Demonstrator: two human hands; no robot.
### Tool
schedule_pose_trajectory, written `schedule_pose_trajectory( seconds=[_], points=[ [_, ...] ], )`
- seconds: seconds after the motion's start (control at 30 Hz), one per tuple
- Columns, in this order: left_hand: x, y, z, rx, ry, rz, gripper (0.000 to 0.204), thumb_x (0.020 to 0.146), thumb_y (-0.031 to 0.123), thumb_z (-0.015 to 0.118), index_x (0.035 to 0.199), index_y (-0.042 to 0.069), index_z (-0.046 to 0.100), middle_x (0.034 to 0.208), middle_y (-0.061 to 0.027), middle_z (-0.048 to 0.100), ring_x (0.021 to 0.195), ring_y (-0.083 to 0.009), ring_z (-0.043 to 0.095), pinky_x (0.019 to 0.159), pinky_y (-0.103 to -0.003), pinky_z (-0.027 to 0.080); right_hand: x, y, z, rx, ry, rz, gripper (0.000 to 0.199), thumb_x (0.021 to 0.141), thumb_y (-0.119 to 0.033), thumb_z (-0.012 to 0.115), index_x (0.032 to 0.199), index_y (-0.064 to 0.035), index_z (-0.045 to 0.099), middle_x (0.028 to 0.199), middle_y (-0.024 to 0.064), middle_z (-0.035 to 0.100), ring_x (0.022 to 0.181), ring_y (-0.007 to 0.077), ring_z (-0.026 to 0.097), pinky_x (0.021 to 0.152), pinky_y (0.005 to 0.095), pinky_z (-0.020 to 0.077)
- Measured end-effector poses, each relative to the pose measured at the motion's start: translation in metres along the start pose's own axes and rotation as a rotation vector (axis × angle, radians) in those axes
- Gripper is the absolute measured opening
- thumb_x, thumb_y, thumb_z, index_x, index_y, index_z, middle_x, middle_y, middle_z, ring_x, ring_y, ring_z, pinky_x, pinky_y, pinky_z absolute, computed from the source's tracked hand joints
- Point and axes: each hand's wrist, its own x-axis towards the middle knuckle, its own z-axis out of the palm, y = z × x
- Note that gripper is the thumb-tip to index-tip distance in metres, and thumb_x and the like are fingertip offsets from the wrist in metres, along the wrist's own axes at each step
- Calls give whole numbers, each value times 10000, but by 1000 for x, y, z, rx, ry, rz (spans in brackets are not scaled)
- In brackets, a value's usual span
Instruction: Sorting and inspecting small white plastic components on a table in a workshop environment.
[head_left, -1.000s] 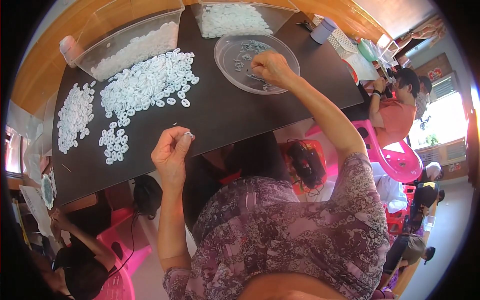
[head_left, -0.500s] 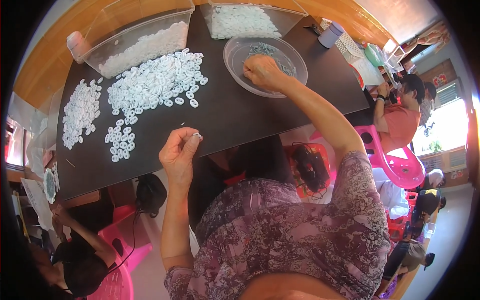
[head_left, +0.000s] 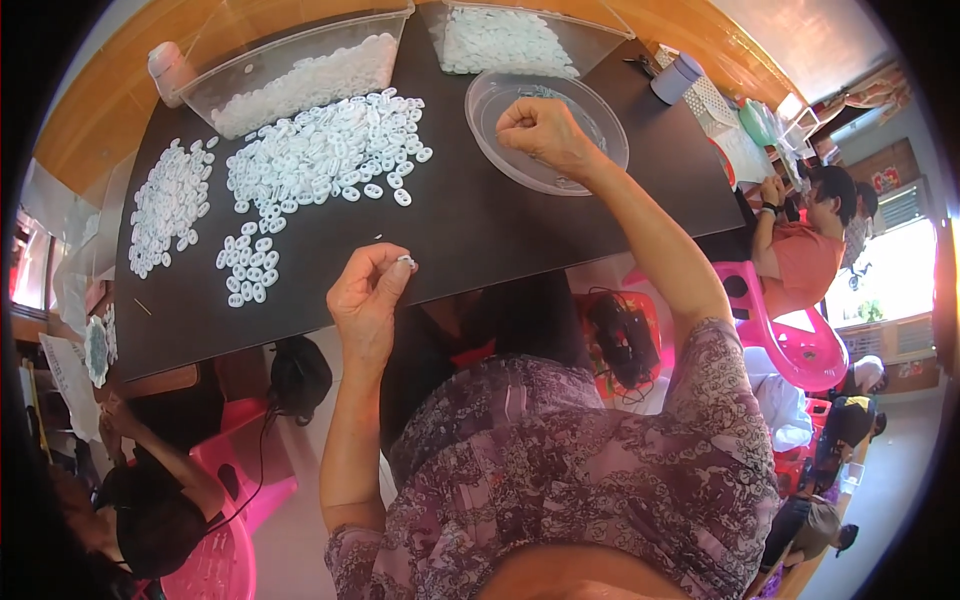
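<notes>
Head view: my left hand (head_left: 366,295) is raised just past the near edge of the dark bench (head_left: 450,220), thumb and forefinger pinching a small white piece (head_left: 407,261). My right hand (head_left: 550,133) is over the round clear tray (head_left: 478,120), fingers curled toward the thumb; whether the tips are closed on anything, I cannot tell. Small grey strips (head_left: 592,128) lie in that tray, partly covered from sight by the hand. I record a large heap of white oval pieces (head_left: 325,150) on the bench to the left of the tray, a narrower heap (head_left: 168,208) farther left, and a small cluster (head_left: 250,266) at the near side of the large heap. Behind the large heap stands a clear bin (head_left: 235,60) partly filled with white pieces; a second clear bin (head_left: 598,42), also holding white pieces, stands behind the tray. I note a lidded lavender cup (head_left: 677,80) to the right of the tray and a pale pink bottle (head_left: 170,72) beside the first bin. To my right sits a co-worker in an orange-red shirt (head_left: 806,258), near a pink plastic chair (head_left: 815,360).
</notes>
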Motion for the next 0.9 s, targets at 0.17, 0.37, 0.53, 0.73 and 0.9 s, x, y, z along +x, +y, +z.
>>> schedule_pose_trajectory(
  seconds=[0.17,0.37,0.53,0.73,0.9],
  points=[
    [-1,-1,-2,-4,5,-9,87,855,31,635,923,-19,616,830,-15,616,773,-68,556,726,-194,442,-3,-20,14,382,-71,109,168,753,-60,680,901,-3,625,782,13,614,725,65,563,664,209,460],
    [1,1,-2,59,-24,-19,90,863,41,626,925,-22,616,829,-30,622,765,-73,559,730,-196,444,5,-47,72,327,-152,-106,193,733,-19,685,913,7,622,808,10,610,744,70,566,679,220,478],
    [-1,0,-8,38,-60,-51,134,859,68,645,941,-32,612,834,-26,620,760,-73,552,726,-189,436,20,-56,124,62,-109,-298,203,703,14,660,895,-12,599,761,54,586,710,141,568,658,279,479],
    [-3,16,-13,549,13,288,83,826,76,669,848,1,643,804,-41,628,700,-107,549,630,-234,437,26,-56,132,-30,-1,-433,236,677,23,662,899,-30,604,773,83,600,719,217,586,653,323,484],
    [0,14,-20,735,101,528,117,707,-8,699,796,37,637,726,-67,620,659,-226,556,580,-306,448,21,-50,123,-99,50,-538,163,682,9,645,833,-49,622,756,88,594,736,258,572,658,362,465]
  ],
)
